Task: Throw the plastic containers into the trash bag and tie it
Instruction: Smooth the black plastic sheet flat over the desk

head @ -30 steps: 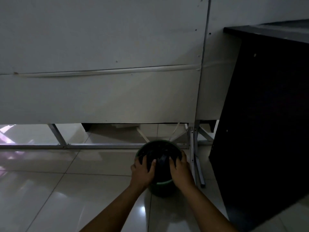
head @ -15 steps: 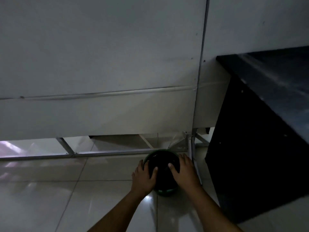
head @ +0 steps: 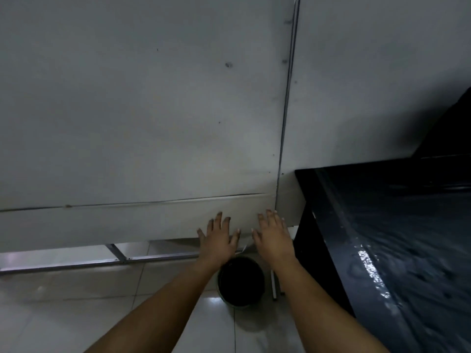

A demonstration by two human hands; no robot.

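A round green bin lined with a black trash bag [head: 240,281] stands on the tiled floor, beside the dark table. Its inside is too dark to see into. My left hand [head: 218,240] hovers above and behind the bin's left side, palm down, fingers spread, holding nothing. My right hand [head: 274,236] is level with it over the bin's right side, also empty with fingers apart. Neither hand touches the bin or the bag. No plastic containers are visible.
A grey panel wall [head: 153,123] rises straight ahead, raised off the floor on a metal frame [head: 119,258]. A dark glossy table [head: 397,225] fills the right side, close to the bin. A thin metal leg [head: 274,284] stands between bin and table. Pale tiled floor [head: 76,314] spreads left.
Both hands let go of the bag at the bin's rim and lifted up, fingers spreading. The view rose and tilted, so the table top now shows.
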